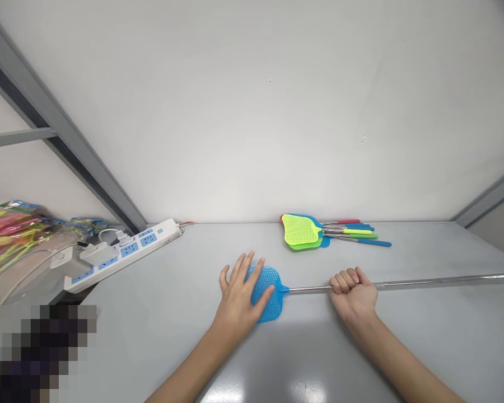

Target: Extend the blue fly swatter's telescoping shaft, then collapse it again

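Observation:
A blue fly swatter (272, 296) lies across the grey table, its long metal rod extended toward the right edge of the view. Spread over the left part of its perforated head is my left hand (241, 296), fingers apart. My right hand (353, 291) is wrapped in a fist round the rod, a short way right of the head. Behind the hands, near the wall, a pile of fly swatters (302, 230) rests with green, yellow and blue heads to the left and coloured handles to the right.
A white power strip (138, 246) with plugs and adapters sits at the table's left. Past the metal frame, colourful packaged items (12, 235) are heaped. The white wall (273, 112) rises behind the grey table (151, 336). A pixelated patch covers the lower left corner.

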`<control>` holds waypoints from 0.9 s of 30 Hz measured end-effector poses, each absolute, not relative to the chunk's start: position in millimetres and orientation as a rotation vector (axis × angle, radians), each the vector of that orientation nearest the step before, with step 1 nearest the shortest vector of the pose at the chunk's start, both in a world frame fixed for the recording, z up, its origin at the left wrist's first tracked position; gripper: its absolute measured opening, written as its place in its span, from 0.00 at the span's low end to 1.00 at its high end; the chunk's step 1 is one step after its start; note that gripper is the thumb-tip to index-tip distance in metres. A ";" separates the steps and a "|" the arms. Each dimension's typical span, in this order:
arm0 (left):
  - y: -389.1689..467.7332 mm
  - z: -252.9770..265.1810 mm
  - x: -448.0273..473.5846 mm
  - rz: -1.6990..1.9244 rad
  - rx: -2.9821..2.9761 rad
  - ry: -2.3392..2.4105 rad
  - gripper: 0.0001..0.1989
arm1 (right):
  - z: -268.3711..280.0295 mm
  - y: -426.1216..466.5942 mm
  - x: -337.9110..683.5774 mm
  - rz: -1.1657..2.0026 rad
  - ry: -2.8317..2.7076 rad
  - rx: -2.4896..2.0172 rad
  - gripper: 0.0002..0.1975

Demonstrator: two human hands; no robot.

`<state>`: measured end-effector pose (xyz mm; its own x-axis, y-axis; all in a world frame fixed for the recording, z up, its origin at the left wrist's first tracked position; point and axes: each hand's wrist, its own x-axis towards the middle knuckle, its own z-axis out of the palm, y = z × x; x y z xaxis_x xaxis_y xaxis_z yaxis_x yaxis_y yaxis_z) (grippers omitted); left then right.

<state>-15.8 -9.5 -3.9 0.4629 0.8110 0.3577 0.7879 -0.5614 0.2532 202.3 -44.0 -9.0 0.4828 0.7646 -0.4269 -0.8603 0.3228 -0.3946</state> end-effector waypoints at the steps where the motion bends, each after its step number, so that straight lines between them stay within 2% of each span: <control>1: -10.0 -2.4 -16.0 0.664 2.659 1.420 0.24 | -9.5 -43.6 202.4 1.074 0.178 -0.637 0.16; 7: -9.3 6.7 -20.1 0.452 2.653 1.198 0.26 | -11.1 -42.5 203.5 1.075 0.165 -0.663 0.16; 18: -10.6 6.7 -21.1 0.328 2.597 1.073 0.42 | -13.2 -42.0 205.2 1.105 0.095 -0.680 0.16; 27: -12.8 1.5 -19.3 0.282 2.579 1.075 0.41 | -13.8 -40.5 205.4 1.112 0.080 -0.671 0.16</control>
<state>-19.3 -12.8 1.5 0.6952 0.7168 0.0542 0.6511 -0.6598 0.3751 205.4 -40.5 -13.8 0.4617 0.8002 -0.3827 -0.8470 0.2695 -0.4583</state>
